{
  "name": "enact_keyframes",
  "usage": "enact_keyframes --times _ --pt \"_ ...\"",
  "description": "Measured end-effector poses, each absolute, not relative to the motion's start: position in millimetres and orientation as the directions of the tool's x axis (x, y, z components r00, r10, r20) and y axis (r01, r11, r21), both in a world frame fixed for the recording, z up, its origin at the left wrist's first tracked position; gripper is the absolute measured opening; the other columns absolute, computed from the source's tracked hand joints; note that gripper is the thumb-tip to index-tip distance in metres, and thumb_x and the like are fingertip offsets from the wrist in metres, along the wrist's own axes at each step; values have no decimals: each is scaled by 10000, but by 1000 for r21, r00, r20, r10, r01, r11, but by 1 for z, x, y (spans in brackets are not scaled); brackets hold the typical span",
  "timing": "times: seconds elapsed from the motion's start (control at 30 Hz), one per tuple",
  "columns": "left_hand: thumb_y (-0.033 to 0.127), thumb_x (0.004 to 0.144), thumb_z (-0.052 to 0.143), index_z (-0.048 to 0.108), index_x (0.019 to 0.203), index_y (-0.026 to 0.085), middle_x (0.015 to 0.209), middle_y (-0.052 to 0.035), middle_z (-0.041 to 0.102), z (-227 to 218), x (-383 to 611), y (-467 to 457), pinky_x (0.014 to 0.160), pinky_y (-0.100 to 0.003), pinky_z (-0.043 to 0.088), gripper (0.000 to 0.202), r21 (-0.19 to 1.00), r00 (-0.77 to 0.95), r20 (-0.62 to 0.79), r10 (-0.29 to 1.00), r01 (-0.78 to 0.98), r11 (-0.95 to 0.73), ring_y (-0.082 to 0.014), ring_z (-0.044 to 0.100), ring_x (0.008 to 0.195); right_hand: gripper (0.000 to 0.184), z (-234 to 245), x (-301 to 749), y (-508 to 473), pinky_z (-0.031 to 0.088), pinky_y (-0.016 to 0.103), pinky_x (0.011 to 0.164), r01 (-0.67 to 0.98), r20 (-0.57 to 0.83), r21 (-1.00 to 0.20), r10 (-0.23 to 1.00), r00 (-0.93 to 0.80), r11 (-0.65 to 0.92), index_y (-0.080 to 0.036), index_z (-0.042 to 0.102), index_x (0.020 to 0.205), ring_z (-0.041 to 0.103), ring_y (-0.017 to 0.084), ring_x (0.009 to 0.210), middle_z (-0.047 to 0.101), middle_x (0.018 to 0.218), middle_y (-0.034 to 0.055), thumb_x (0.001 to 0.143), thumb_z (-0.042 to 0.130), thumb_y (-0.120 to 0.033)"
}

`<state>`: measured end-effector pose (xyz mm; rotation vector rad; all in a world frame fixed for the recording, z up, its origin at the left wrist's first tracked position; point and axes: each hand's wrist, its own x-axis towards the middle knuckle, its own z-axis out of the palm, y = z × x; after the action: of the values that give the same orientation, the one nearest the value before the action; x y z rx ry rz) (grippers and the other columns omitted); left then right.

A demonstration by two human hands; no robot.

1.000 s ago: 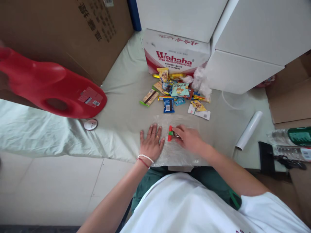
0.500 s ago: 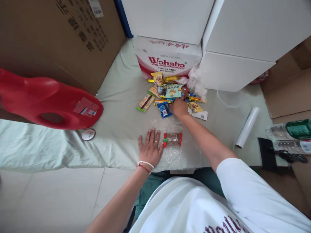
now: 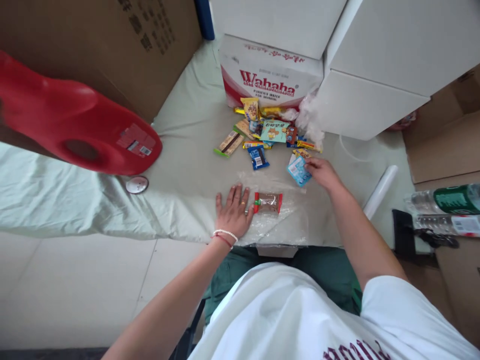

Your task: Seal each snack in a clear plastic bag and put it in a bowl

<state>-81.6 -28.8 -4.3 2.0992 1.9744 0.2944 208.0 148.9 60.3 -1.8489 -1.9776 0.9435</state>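
Observation:
My right hand [image 3: 321,172] pinches a light-blue snack packet [image 3: 299,171] by its right edge, above the cloth-covered table. Flat on the table with fingers spread, my left hand [image 3: 234,212] presses near the left side of a clear plastic bag [image 3: 292,227]. On that bag lies a brown snack packet with red ends [image 3: 268,202], close to my left thumb. Farther back is a pile of wrapped snacks, with a pale-green packet [image 3: 275,130] on top. A dark-blue packet [image 3: 258,157] and a green-edged bar [image 3: 229,144] lie at its front.
A white Wahaba-style water carton [image 3: 270,75] stands behind the pile, beside white boxes [image 3: 375,100]. At left are a red jug [image 3: 82,125] and a round badge [image 3: 137,184]. A white roll [image 3: 380,192] and plastic bottles [image 3: 446,198] lie at right.
My right hand has drawn back from the pile toward the right and now holds the light-blue packet. My left hand stays flat on the table. The camera view has shifted slightly.

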Motion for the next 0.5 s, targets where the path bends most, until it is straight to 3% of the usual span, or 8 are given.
enact_keyframes --times 0.1,0.17,0.23,0.37,0.5 --pt "471 1073 312 362 1658 216 1745 -121 284 -5 -82 -28 1303 -678 55 640 304 59 -26 998 951 -48 -308 260 1629 333 68 199 119 543 325 816 689 -185 -722 941 -284 66 -163 752 1158 683 198 847 768 1000 79 957 522 -296" --pt "452 1083 275 374 1653 220 1744 -110 292 -5 -82 -28 1306 -672 64 624 299 59 -27 998 953 -48 -296 264 1629 328 73 175 99 550 333 826 698 -207 -703 897 -390 141 -204 773 1166 700 211 875 783 1012 60 967 523 -278" --pt "426 1088 244 377 1652 219 1743 -105 298 -6 -82 -28 1306 -673 74 615 291 60 -25 998 956 -50 -289 268 1628 334 74 145 82 546 333 845 773 -268 -596 852 -449 219 -238 781 1184 714 224 933 791 1064 57 990 509 -252" --pt "415 1085 257 377 1652 224 1744 -101 296 -7 -81 -29 1307 -678 91 610 277 52 -2 999 960 -49 -287 269 1628 348 69 100 57 525 340 853 903 -346 -273 842 -414 332 -224 777 1178 716 256 1029 735 1243 124 1053 455 -267" --pt "411 1079 286 382 1651 233 1737 -101 316 -6 -81 -30 1310 -678 106 607 282 57 16 998 958 -59 -296 283 1623 446 71 95 46 520 348 844 916 -325 -194 858 -398 352 -209 672 1351 709 264 1058 670 1350 155 1117 359 -422"
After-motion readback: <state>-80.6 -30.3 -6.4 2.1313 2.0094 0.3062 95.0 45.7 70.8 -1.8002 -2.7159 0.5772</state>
